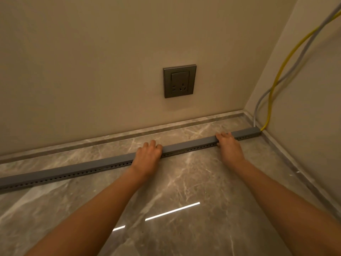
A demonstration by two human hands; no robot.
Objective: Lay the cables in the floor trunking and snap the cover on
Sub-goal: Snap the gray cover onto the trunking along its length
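The cover-snapping step is judged to be in hand. The grey trunking [103, 168] is laid across the marble floor [184, 182], running from the near left to the far right corner, and its top is already closed along the whole visible run. The left hand [147, 154] is pressed palm-down on the trunking near its middle, fingers curled over the far edge; the right hand [228, 145] is pressed the same way further right, nothing being lifted by either. A yellow cable [276, 78] and a grey cable [262, 97] are fed into the trunking's far right end from the side wall. Firm downward pressure, worked along the length, is probably called for next. The trunking is matt, square-sectioned plastic with a perforated near flange; the floor is glossy and veined.
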